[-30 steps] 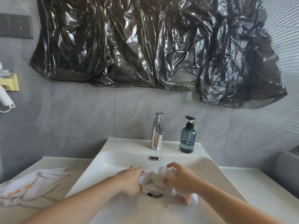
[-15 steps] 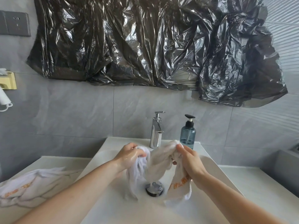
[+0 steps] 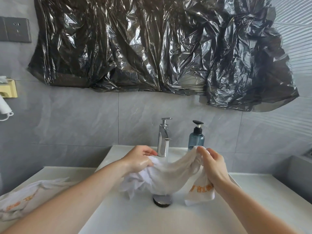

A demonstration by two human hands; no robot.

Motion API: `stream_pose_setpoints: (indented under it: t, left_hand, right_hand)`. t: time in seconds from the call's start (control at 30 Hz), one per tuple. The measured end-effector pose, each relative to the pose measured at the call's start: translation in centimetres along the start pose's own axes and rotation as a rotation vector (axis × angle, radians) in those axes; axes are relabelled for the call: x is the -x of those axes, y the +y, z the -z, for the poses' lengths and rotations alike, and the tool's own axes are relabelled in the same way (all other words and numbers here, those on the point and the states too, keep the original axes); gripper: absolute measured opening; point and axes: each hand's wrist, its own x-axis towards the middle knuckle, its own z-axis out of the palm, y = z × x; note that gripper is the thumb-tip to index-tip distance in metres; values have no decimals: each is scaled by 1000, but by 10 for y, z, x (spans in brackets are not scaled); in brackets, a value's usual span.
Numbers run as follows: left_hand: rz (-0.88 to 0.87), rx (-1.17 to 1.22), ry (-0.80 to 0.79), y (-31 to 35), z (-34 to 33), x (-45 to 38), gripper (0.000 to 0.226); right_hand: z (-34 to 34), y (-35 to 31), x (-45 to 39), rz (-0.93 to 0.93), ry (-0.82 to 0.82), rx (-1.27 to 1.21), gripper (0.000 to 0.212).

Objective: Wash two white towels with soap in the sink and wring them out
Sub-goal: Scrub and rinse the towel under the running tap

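Observation:
A wet white towel (image 3: 170, 174) with orange lettering hangs stretched above the white sink (image 3: 135, 217), under the chrome faucet (image 3: 163, 138). My left hand (image 3: 141, 159) grips its bunched left end. My right hand (image 3: 211, 164) pinches its right end, and the lettered corner dangles below that hand. A second white towel (image 3: 25, 196) with orange print lies crumpled on the counter at the left. A blue soap pump bottle (image 3: 196, 137) stands to the right of the faucet. The chrome drain plug (image 3: 163, 200) shows under the towel.
A crinkled black plastic sheet (image 3: 160, 48) covers the wall above the sink. A grey wall socket (image 3: 16, 29) and a yellow holder (image 3: 8, 89) sit at the far left. White counter (image 3: 270, 191) extends on both sides of the sink.
The towel went from being scrunched low over the drain to being lifted. My hands have since moved apart, spreading it wider between them under the faucet.

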Motion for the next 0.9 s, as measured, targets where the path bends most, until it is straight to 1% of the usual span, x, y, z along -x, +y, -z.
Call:
stream_pose_setpoints:
  t: [0.07,0.1,0.17,0.2,0.23,0.27,0.3,0.33,0.37,0.4,0.43,0.47,0.53,0.6,0.63,0.67,0.7,0.73,0.8,0.83,0.9]
  left_hand:
    - [-77,-3,56,10,-7,-3,35]
    - [-115,3,93,13,-11,-6,34]
    - [-173,40,151,18,-18,-12,28]
    - [-195,56,169,21,-21,-15,25]
    - [-214,62,178,22,-25,-19,23]
    - [-228,67,177,24,-29,-23,20]
    - [-244,77,173,26,-34,-24,18]
    - [-250,100,172,28,-39,-25,15]
    - [-245,124,179,28,-43,-26,14]
    - [-232,147,192,28,-45,-27,16]
    - [-213,158,211,27,-45,-27,23]
    - [-177,143,227,25,-45,-26,30]
    - [-100,14,224,18,-39,-25,43]
    - [3,-77,100,13,-35,-19,61]
    - [54,-82,16,9,-34,-17,58]
    - [80,-72,-71,6,-33,-16,46]
    - [94,-62,-146,2,-32,-15,29]
    - [100,-46,-185,-1,-31,-13,17]
    - [84,61,-152,-7,-30,-11,14]
    - [73,137,-118,-9,-30,-11,15]
    - [26,221,-75,-9,-33,-12,15]
  right_hand:
    - [1,1,-1,15,-12,47,33]
    - [1,3,-1,18,-8,61,34]
    - [0,6,-1,34,30,113,30]
    - [-2,7,-1,65,40,155,26]
    - [-3,7,0,115,10,194,24]
    - [-7,5,2,163,-80,213,30]
    - [-14,4,2,166,-213,206,42]
    - [-22,1,4,130,-354,190,51]
    - [-30,-2,4,83,-467,190,51]
    - [-38,-2,0,62,-530,213,39]
    - [-44,-4,-3,44,-528,248,20]
    - [-49,-7,-6,22,-501,242,12]
    - [-55,-11,-12,-60,-442,123,25]
    - [-61,-10,-10,-99,-378,5,22]
    - [-62,-10,-9,-107,-336,-33,19]
    - [-64,-9,-8,-117,-292,-75,15]
    - [-64,-10,-7,-124,-260,-107,13]
    - [-63,-10,-8,-134,-240,-130,11]
    - [-58,-10,-9,-173,-225,-166,17]
    - [-55,-9,-9,-191,-233,-184,21]
    - [-51,-6,-10,-204,-283,-180,20]
